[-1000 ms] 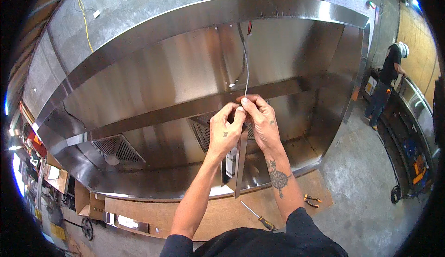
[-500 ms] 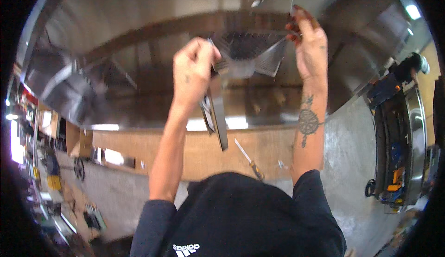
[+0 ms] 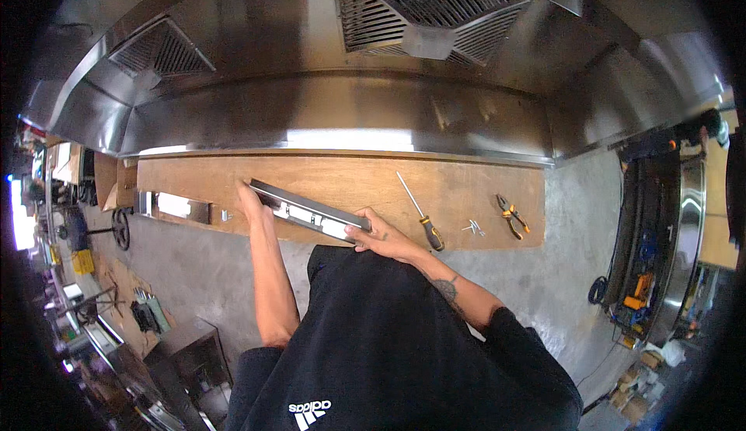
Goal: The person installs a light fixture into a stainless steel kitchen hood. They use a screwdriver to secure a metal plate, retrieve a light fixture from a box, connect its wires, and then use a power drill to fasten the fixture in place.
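A long, narrow metal housing with dark edges and a bright, shiny inner face lies slantwise between my hands, over the wooden board. My left hand is closed round its far left end; some of those fingers are hidden behind it. At the near right end, my right hand grips it with the thumb on the shiny face. To the right on the board rest a screwdriver with a black and yellow handle, several small screws and a pair of pliers.
Beyond the board hangs a stainless steel hood with a slatted filter and a smaller one. Another metal housing lies on the board's left, beside a small metal piece. Concrete floor surrounds the board.
Both hands have come down from the hood. The housing, which hung from my left hand, is now slanted over the board with my right hand on it too. The view has tilted down.
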`<state>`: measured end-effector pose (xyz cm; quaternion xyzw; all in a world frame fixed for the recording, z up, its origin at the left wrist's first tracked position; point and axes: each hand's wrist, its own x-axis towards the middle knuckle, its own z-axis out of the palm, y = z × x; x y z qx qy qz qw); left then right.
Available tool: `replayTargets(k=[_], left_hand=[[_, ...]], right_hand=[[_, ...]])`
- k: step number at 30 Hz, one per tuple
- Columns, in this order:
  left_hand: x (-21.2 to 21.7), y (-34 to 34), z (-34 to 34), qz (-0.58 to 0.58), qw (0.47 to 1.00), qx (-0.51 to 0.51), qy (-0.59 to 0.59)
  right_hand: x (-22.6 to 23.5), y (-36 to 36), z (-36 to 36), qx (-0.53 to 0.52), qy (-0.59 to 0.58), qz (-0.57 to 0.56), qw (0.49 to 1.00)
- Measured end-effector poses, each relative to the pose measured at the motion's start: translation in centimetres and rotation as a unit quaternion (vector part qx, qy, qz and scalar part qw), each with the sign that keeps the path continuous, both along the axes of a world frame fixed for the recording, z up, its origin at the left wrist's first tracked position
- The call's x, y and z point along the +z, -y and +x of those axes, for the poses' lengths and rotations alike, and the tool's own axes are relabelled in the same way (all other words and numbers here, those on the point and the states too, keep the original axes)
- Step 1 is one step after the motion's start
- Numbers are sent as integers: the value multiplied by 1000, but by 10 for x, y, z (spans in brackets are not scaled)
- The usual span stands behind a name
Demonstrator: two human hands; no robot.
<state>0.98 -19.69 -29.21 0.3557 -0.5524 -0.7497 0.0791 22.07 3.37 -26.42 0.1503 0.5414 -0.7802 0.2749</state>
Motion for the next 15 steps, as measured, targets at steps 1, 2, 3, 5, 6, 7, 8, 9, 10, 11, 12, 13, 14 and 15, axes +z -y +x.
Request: replayTargets(k=[1, 2, 3, 5, 6, 7, 8, 9, 10, 11, 12, 13, 14, 15], left_hand=[[-18, 24, -4, -6, 999, -11, 43], [-34, 47, -8, -13, 996, -23, 87], [-39, 52, -10, -35, 990, -64, 118], [-50, 48, 5, -80, 971, -135, 181], [-59, 41, 17, -75, 965, -171, 184], [-67, 39, 25, -72, 958, -206, 188], [-76, 35, 33, -68, 949, -241, 191], [-88, 40, 33, -63, 953, -236, 177], [-96, 48, 28, -77, 953, -234, 178], [-105, 55, 23, -91, 952, -232, 179], [-113, 60, 18, -103, 949, -237, 182], [-117, 65, 15, -93, 949, -246, 173], [-118, 75, 13, -83, 949, -254, 165], [-116, 83, 10, -74, 949, -265, 156]], right_hand=[[-8, 13, -10, -17, 33, 12, 999], [-15, 23, -19, -34, 65, 23, 997], [-32, 27, -25, -64, 49, 24, 996], [-43, 12, -25, -66, 119, 62, 989], [-48, -1, -19, -65, 155, 81, 982], [-68, -5, -8, -103, 150, 71, 981], [-86, -12, 5, -112, 141, 89, 979], [-98, -11, 10, -124, 130, 101, 979], [-105, -7, 11, -137, 119, 113, 977], [-113, -3, 10, -141, 108, 103, 979], [-122, 0, 12, -153, 100, 95, 979], [-127, 2, 15, -165, 93, 89, 978], [-133, 8, 15, -162, 70, 105, 979], [-136, 17, 11, -162, 48, 120, 978]])
